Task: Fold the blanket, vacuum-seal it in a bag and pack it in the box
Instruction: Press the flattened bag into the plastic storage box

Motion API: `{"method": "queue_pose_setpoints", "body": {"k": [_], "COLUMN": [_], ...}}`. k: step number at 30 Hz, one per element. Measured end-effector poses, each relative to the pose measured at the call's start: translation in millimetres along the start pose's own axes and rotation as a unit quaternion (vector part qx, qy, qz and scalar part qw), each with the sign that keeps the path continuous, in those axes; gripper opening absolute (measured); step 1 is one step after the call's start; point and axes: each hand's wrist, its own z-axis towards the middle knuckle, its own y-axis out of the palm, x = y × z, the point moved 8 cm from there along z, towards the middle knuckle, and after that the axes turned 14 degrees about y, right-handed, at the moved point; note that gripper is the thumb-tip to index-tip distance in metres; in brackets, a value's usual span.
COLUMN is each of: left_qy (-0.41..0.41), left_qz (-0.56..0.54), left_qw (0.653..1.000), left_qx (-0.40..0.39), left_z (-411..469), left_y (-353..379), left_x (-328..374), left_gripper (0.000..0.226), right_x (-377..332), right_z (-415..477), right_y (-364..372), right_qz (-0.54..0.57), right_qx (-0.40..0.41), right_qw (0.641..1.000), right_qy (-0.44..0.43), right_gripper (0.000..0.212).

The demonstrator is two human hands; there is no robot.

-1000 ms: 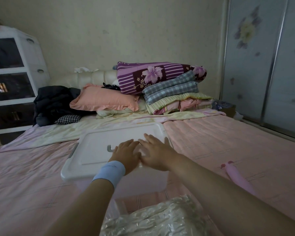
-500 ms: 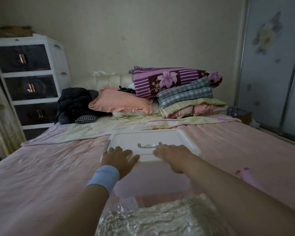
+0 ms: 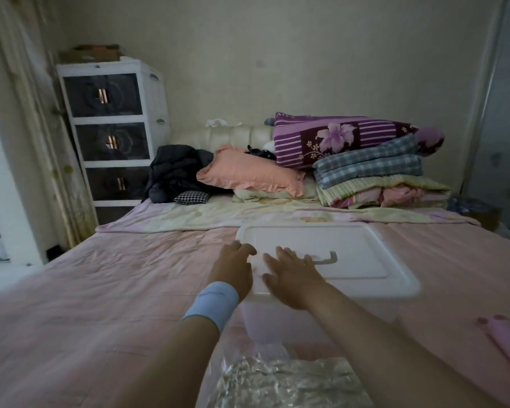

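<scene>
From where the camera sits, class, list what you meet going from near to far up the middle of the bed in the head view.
In order: vacuum-sealed bag → white lidded box → pale yellow sheet → peach pillow → cream headboard → wall.

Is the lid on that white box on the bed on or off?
On. The lid lies flat over the box, covering its top, left hand and right hand resting on it. Latched: cannot tell.
</scene>
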Motion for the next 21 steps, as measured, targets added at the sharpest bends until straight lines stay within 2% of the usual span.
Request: {"method": "queue_pose_setpoints", "body": {"k": [4, 8, 15, 18, 21], "left_qy": [-0.097, -0.138, -0.163, -0.202, -0.17], "left_qz": [-0.026, -0.012, -0.002, 0.006, 0.028], "left_qw": [0.994, 0.99, 0.986, 0.978, 0.984], "left_qx": [-0.044, -0.027, -0.027, -0.045, -0.043], "left_z": [12.0, 14.8, 8.6, 2.4, 4.8], "left_y": [11.0, 9.8, 11.5, 10.5, 13.2], "left_x": [-25.2, -37.7, -44.4, -51.1, -47.5], "left_gripper": [0.045, 0.038, 0.038, 0.033, 0.036], "right_x": [1.9, 2.5, -0.3, 0.1, 1.5], "right_z": [-7.8, -11.8, -11.1, -10.9, -9.0], "right_y": [8.6, 10.1, 12.1, 10.9, 11.4], "right_qz": [0.0, 0.008, 0.004, 0.003, 0.004], "right_qx": [0.022, 0.032, 0.031, 0.03, 0.029], "right_qw": [1.0, 0.999, 0.999, 0.999, 0.999], "right_qy": [-0.004, -0.005, -0.011, -0.015, -0.014], "right_gripper": [0.061, 0.061, 0.061, 0.061, 0.061]}}
